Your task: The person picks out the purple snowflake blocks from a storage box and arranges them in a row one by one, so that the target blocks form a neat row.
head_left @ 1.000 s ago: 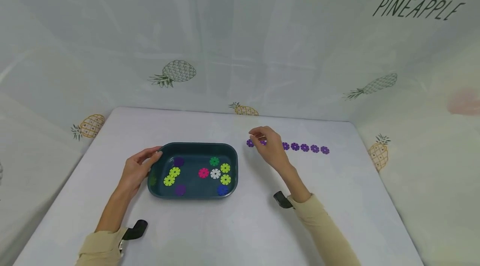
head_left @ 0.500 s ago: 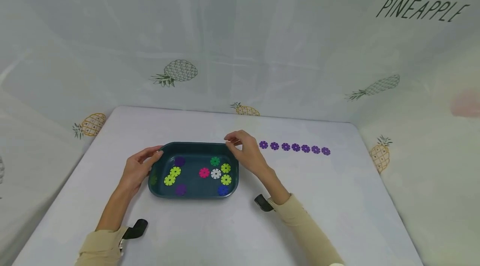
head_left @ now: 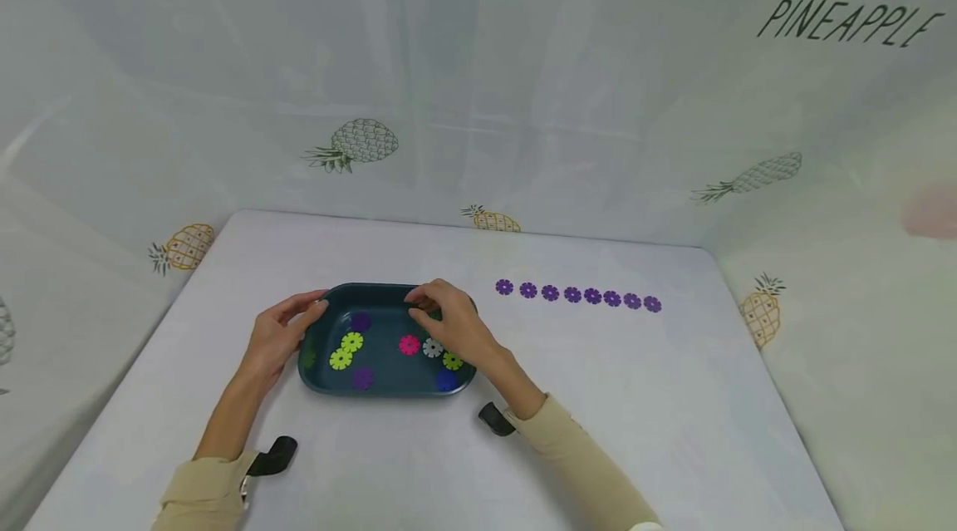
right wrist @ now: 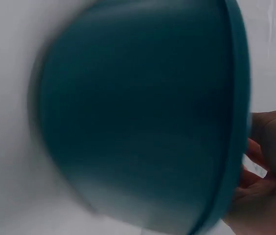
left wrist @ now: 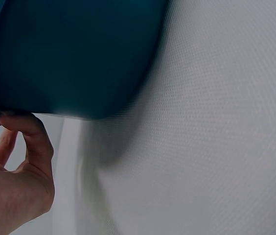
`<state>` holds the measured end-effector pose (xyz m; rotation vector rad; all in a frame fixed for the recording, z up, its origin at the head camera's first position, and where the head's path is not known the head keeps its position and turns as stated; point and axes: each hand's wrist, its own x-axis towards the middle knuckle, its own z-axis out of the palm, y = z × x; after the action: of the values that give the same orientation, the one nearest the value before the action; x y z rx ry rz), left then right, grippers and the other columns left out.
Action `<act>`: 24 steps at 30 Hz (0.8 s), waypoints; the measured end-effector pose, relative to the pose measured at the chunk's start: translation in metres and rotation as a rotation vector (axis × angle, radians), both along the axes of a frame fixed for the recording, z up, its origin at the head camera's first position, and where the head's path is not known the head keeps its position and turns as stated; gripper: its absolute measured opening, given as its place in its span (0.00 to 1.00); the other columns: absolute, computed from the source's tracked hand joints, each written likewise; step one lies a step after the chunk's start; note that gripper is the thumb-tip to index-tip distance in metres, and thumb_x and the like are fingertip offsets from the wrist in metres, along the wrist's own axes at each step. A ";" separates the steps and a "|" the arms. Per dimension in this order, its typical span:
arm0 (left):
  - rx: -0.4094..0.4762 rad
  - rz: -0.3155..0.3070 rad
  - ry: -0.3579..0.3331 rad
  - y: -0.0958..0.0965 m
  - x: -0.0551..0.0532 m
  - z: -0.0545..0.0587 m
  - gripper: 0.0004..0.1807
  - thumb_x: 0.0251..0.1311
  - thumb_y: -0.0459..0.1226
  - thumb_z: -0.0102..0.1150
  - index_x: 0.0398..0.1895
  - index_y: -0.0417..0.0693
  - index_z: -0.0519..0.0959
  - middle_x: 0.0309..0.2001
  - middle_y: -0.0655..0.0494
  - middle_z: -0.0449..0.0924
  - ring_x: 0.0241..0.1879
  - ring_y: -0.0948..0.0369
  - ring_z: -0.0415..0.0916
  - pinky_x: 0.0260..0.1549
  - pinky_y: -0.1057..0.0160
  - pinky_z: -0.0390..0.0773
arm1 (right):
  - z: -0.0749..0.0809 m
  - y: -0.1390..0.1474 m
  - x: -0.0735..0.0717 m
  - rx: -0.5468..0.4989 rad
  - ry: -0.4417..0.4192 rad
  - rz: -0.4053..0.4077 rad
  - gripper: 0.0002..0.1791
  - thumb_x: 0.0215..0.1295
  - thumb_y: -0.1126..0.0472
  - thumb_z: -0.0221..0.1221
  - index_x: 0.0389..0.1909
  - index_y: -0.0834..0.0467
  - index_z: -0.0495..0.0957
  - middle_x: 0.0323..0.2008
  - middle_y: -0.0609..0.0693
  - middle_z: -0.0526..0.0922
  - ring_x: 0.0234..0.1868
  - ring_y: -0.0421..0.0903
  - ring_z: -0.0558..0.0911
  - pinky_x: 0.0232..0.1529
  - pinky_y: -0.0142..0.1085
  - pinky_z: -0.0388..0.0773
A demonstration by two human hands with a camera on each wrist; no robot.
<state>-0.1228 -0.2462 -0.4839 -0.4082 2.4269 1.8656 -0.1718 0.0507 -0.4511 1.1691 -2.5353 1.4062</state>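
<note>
My left hand (head_left: 271, 340) grips the left end of a dark teal tray (head_left: 389, 373), thumb at its rim and fingers on the outer side. Over the tray's right half hovers my right hand (head_left: 458, 325), fingers bent, a gap between thumb and forefinger, nothing visible in it. Flower-shaped notched discs lie in the tray: a pink disc (head_left: 409, 346), a white disc (head_left: 432, 347), yellow discs (head_left: 341, 359), purple discs (head_left: 362, 379), a blue disc (head_left: 446, 381) and green ones. My right hand partly covers those at the right end. In the right wrist view, the tray wall (right wrist: 138, 112) hides some fingers.
A row of several purple discs (head_left: 572, 295) runs across the white table (head_left: 598, 431) to the right of the tray. Behind the table hangs a pale curtain (head_left: 523, 82) printed with pineapples.
My right hand has moved left from the purple row to above the tray, uncovering the row's left end. My left hand stays at the tray.
</note>
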 end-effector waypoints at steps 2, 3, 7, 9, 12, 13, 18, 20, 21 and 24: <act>0.000 0.002 -0.003 0.000 0.001 0.001 0.34 0.70 0.56 0.61 0.71 0.45 0.73 0.61 0.54 0.72 0.50 0.64 0.72 0.40 0.69 0.80 | -0.002 -0.006 0.002 0.010 0.001 0.023 0.12 0.71 0.70 0.63 0.52 0.68 0.80 0.46 0.59 0.82 0.46 0.51 0.84 0.50 0.42 0.83; 0.001 0.002 -0.004 0.000 0.001 0.001 0.34 0.70 0.56 0.61 0.71 0.45 0.73 0.61 0.54 0.72 0.50 0.64 0.72 0.40 0.69 0.80 | -0.004 -0.009 0.004 0.016 -0.002 0.031 0.12 0.71 0.70 0.63 0.52 0.68 0.80 0.47 0.59 0.82 0.46 0.51 0.84 0.49 0.43 0.83; 0.007 0.001 0.005 0.000 0.001 0.001 0.35 0.70 0.55 0.61 0.71 0.44 0.73 0.63 0.50 0.71 0.49 0.64 0.73 0.39 0.69 0.81 | -0.010 -0.020 0.008 0.043 -0.026 0.054 0.13 0.70 0.69 0.63 0.53 0.67 0.80 0.48 0.59 0.81 0.47 0.50 0.84 0.50 0.39 0.82; 0.011 -0.001 0.002 -0.001 0.000 0.000 0.34 0.71 0.54 0.60 0.72 0.44 0.72 0.65 0.48 0.70 0.50 0.65 0.73 0.40 0.69 0.81 | -0.012 -0.026 0.010 0.057 -0.034 0.068 0.12 0.70 0.69 0.63 0.53 0.67 0.80 0.48 0.59 0.81 0.47 0.50 0.84 0.51 0.37 0.82; 0.020 -0.005 -0.002 -0.002 -0.001 0.000 0.34 0.72 0.53 0.59 0.72 0.43 0.71 0.67 0.47 0.69 0.50 0.66 0.73 0.41 0.70 0.81 | -0.016 -0.032 0.013 0.076 -0.038 0.091 0.12 0.70 0.69 0.63 0.52 0.66 0.81 0.47 0.59 0.81 0.47 0.49 0.84 0.50 0.34 0.82; 0.022 -0.006 -0.003 -0.002 -0.001 0.000 0.33 0.72 0.53 0.59 0.72 0.43 0.71 0.67 0.47 0.68 0.50 0.66 0.72 0.41 0.70 0.81 | -0.017 -0.034 0.014 0.081 -0.038 0.098 0.12 0.70 0.69 0.63 0.52 0.66 0.81 0.47 0.59 0.81 0.46 0.49 0.84 0.50 0.33 0.81; 0.033 -0.010 0.000 0.000 0.000 0.003 0.34 0.71 0.54 0.60 0.72 0.43 0.72 0.67 0.46 0.69 0.51 0.65 0.72 0.41 0.70 0.80 | -0.022 -0.042 0.019 0.141 -0.053 0.133 0.13 0.71 0.67 0.64 0.54 0.65 0.81 0.48 0.57 0.81 0.47 0.48 0.83 0.51 0.31 0.80; 0.032 -0.009 -0.001 0.000 0.000 0.002 0.34 0.71 0.54 0.60 0.72 0.44 0.72 0.66 0.47 0.69 0.52 0.64 0.71 0.41 0.69 0.80 | -0.024 -0.046 0.020 0.177 -0.064 0.154 0.14 0.71 0.66 0.64 0.55 0.65 0.81 0.49 0.57 0.81 0.48 0.48 0.83 0.52 0.31 0.79; 0.031 -0.007 -0.003 0.000 0.000 0.002 0.34 0.71 0.54 0.60 0.72 0.44 0.72 0.66 0.47 0.69 0.52 0.64 0.71 0.41 0.69 0.80 | -0.025 -0.047 0.021 0.196 -0.065 0.164 0.14 0.71 0.66 0.64 0.55 0.64 0.81 0.49 0.57 0.81 0.49 0.48 0.83 0.52 0.31 0.79; 0.024 -0.005 0.000 -0.001 0.000 0.000 0.34 0.71 0.54 0.60 0.72 0.44 0.72 0.66 0.47 0.70 0.52 0.64 0.71 0.42 0.69 0.80 | -0.027 -0.052 0.022 0.237 -0.074 0.203 0.15 0.70 0.65 0.65 0.55 0.64 0.81 0.49 0.56 0.82 0.50 0.47 0.82 0.53 0.29 0.78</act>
<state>-0.1223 -0.2472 -0.4835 -0.4002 2.4013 1.8902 -0.1498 -0.0008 -0.4776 1.4751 -2.7646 1.2293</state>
